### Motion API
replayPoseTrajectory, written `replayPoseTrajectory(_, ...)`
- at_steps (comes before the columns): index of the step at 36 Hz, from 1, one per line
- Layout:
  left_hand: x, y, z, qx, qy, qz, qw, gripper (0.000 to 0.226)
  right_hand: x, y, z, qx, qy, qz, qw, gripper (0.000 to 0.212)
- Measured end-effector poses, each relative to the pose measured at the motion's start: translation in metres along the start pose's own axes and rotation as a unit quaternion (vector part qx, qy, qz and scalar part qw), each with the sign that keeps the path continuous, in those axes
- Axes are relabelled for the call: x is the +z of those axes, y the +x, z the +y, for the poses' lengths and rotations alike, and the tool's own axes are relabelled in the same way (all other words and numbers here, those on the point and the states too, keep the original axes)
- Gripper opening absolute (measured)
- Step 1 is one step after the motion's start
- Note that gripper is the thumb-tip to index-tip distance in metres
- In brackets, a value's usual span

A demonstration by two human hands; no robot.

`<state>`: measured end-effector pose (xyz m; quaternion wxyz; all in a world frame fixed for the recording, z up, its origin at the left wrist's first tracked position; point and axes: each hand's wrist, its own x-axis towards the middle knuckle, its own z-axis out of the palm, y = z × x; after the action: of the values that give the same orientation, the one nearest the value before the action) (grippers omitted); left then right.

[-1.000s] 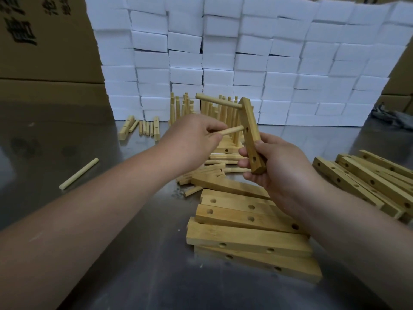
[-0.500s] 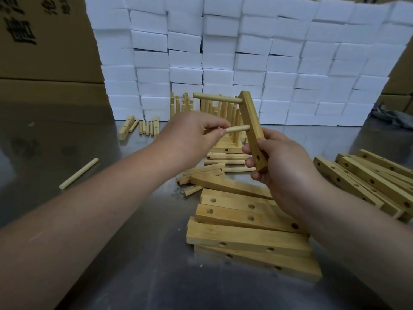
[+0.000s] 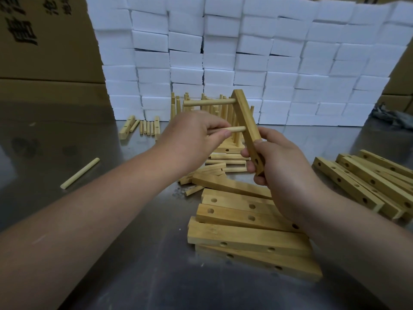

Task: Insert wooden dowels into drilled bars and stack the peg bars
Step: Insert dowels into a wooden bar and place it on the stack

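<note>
- Head view: the right hand (image 3: 279, 175) is curled around the lower end of the drilled bar (image 3: 244, 117). The bar stands tilted above the surface (image 3: 111, 276), and a seated dowel (image 3: 207, 102) points to 9 o'clock.
- The left hand (image 3: 196, 135) pinches the second dowel (image 3: 237, 130), tip at the middle hole.
- Risk: an off-axis push could jam the dowel, and the low grip may let the bar twist.

Right grip (image 3: 279, 173) is holding a drilled bar (image 3: 245, 121) by its lower end, tilted near upright. An upper dowel (image 3: 207, 102) is sticking out leftward near the bar's top. Left grip (image 3: 192, 139) is pinching a second dowel (image 3: 237, 129), its tip meeting the bar's middle; seating depth cannot be told. A stack of drilled bars (image 3: 245, 238) is lying on the steel desk (image 3: 134, 276) below the hands, more bars (image 3: 368, 182) at right, and a loose dowel (image 3: 80, 173) at left.
</note>
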<state>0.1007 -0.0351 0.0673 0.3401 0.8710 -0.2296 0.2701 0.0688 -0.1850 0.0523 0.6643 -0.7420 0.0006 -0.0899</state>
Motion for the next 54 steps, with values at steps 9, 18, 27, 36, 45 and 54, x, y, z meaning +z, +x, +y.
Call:
replayPoseTrajectory(9, 0.003, -0.001, -0.004, -0.046, -0.011, -0.017, 0.999, 0.028, 0.001, 0.0, 0.002, -0.003, 0.01, 0.0, 1.0, 0.04)
replayPoseTrajectory(18, -0.006, 0.006, -0.011, -0.07, -0.019, 0.12, 0.99, 0.043, -0.002, 0.011, 0.001, 0.125, 0.198, 0.036, 0.972, 0.028)
replayPoseTrajectory(27, 0.021, -0.001, -0.051, -0.21, 0.161, -0.199, 0.944, 0.028, -0.004, 0.016, 0.003, 0.136, 0.203, 0.062, 0.968, 0.021)
replayPoseTrajectory(36, 0.021, 0.0, -0.057, -0.251, 0.091, -0.259, 0.928, 0.017, 0.0, 0.015, 0.001, 0.141, 0.201, 0.067, 0.967, 0.029)
replayPoseTrajectory(45, 0.023, -0.002, -0.051, -0.248, 0.108, -0.248, 0.93, 0.011, 0.0, 0.017, 0.001, 0.145, 0.201, 0.066, 0.967, 0.033)
replayPoseTrajectory(54, 0.004, 0.002, -0.023, -0.168, 0.024, -0.175, 0.97, 0.01, -0.004, 0.026, 0.0, 0.137, 0.24, 0.095, 0.956, 0.016)
